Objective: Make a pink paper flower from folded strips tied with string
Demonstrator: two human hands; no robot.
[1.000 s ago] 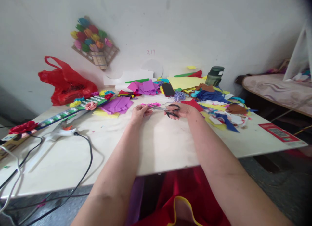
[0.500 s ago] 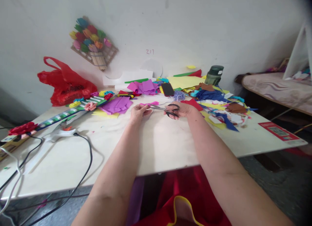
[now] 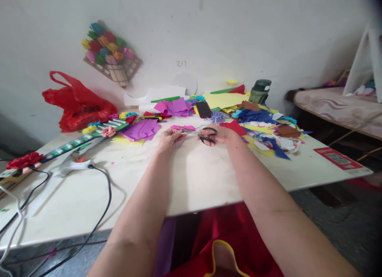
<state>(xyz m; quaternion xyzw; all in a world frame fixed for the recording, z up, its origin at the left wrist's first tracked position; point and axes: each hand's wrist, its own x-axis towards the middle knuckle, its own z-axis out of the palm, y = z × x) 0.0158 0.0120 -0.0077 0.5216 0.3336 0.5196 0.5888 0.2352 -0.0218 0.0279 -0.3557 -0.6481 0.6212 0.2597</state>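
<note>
My right hand [image 3: 220, 135] is closed around the black handles of a pair of scissors [image 3: 208, 131], whose blades point left towards my other hand. Pinched in the fingers of my left hand [image 3: 170, 140] is a bright pink paper piece [image 3: 184, 127]. The scissor blades lie at this pink piece, but I cannot make out exactly where they meet it. Both hands are above the white table [image 3: 205, 177]. Left of my left hand lies a stack of purple paper [image 3: 142, 129], and a red paper piece [image 3: 233, 128] lies behind my right hand.
Coloured paper scraps [image 3: 259, 117] cover the right side, near a green bottle [image 3: 260, 91] and a phone [image 3: 203, 109]. A red plastic bag [image 3: 79, 106] stands at the back left. At the left front lies a white glue gun [image 3: 70, 165] with a black cord [image 3: 109, 189].
The scissor handles have spread slightly further apart and the blades have shifted at the pink paper. The whole view has moved slightly, with most things now a little further left.
</note>
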